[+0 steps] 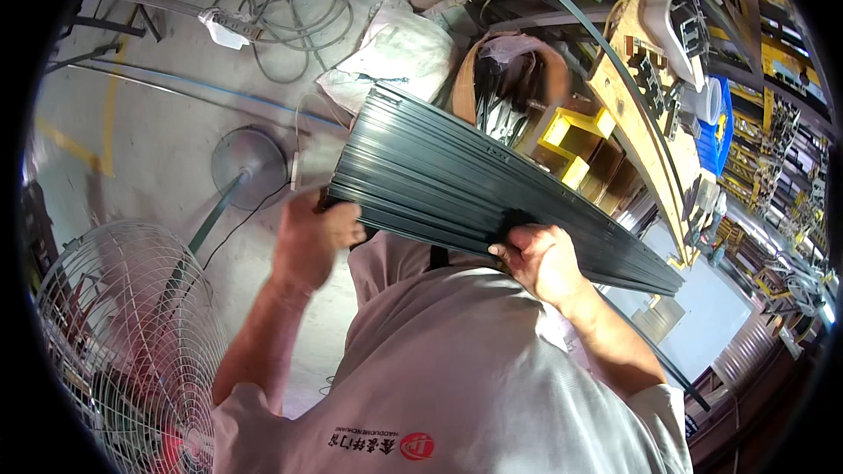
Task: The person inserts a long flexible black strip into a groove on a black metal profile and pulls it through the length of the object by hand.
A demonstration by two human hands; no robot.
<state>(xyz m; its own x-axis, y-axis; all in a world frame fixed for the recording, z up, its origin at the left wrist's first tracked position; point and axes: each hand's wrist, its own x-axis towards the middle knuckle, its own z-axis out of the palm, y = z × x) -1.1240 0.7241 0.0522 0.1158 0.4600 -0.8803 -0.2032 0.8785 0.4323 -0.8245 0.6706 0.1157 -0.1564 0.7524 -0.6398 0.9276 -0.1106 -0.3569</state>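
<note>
A long bundle of dark, glossy grooved profiles lies across in front of my body, running from the upper left to the lower right. At its left end, near the closest corner, my left hand is closed on the edge with its fingers curled. Further along the same near edge, my right hand grips the profiles, its thumb and bent fingers against them. Some fingers of both hands are hidden. Whether the bundle rests on anything is hidden too.
A large wire-caged fan stands at the lower left, near a round grey base. Beyond the profiles are a white sack, yellow blocks and a wooden board carrying metal parts. A coiled hose lies on the floor.
</note>
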